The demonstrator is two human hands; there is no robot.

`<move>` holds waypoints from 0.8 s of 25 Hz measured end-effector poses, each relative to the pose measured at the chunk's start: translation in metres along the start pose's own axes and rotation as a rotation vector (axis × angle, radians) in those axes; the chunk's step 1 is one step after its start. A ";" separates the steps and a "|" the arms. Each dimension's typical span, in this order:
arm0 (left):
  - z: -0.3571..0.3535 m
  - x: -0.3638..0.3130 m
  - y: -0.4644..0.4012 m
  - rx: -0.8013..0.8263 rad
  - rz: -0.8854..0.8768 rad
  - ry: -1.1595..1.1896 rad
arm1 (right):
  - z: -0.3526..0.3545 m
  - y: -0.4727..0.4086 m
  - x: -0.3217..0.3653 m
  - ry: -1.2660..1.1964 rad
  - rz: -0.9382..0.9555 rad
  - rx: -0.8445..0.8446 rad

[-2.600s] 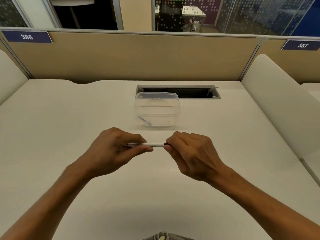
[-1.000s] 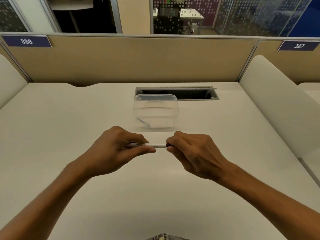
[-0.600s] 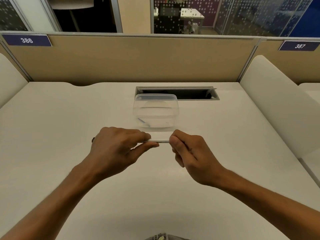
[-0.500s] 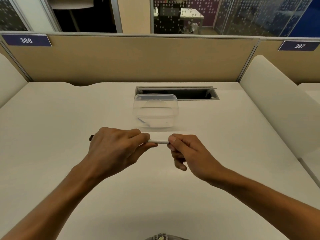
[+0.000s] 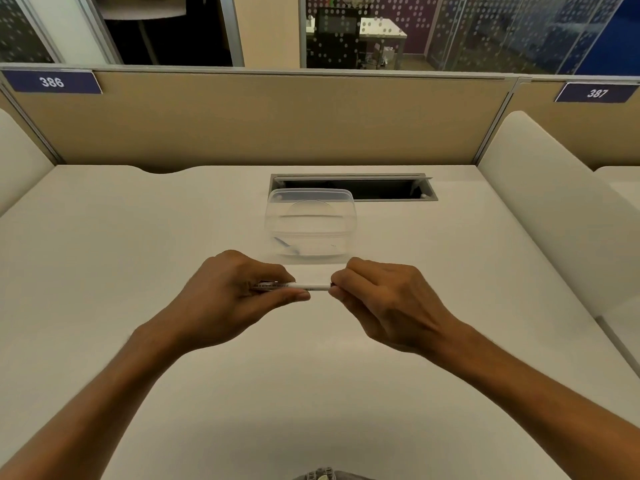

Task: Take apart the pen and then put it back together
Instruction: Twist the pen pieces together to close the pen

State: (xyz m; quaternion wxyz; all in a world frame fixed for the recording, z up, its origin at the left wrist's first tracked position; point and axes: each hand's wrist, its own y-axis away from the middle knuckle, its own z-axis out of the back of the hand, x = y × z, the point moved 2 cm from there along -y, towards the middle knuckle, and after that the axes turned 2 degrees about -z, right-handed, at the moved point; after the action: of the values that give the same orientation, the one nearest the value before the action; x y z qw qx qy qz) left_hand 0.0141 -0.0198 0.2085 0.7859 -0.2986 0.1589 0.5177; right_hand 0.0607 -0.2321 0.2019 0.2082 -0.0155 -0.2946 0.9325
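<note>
Both hands grip a white pen [image 5: 313, 287] level above the surface [image 5: 104, 271].
Left hand [image 5: 228, 299] fingers clamped on barrel, right hand [image 5: 384, 303] fingers pinching its end; clear lidded container [image 5: 310, 226] just beyond; partition tags "386" [image 5: 52, 82], "387" [image 5: 596, 93].

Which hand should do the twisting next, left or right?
Right, probably. The right hand pinches only the end of the pen with its fingertips, free to turn. The left hand wraps the barrel, a better anchoring grip.
</note>
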 end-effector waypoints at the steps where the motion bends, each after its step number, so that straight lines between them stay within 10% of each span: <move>1: -0.001 0.000 0.001 0.016 0.007 0.043 | 0.000 0.000 -0.002 0.024 0.055 -0.011; 9: 0.004 -0.010 0.001 -0.047 -0.071 0.035 | -0.003 -0.001 0.002 -0.141 -0.027 -0.036; 15: 0.006 -0.016 0.004 -0.129 -0.233 -0.471 | 0.000 -0.004 0.008 -1.108 -0.706 0.268; 20: 0.007 -0.012 0.000 -0.155 -0.193 -0.370 | 0.005 -0.004 0.000 -0.621 -0.473 0.153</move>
State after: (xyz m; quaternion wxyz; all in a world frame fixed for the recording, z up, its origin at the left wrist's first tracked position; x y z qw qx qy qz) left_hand 0.0089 -0.0246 0.2206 0.8222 -0.2718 -0.0576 0.4968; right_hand 0.0616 -0.2316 0.2082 0.3190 0.3510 -0.2688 0.8383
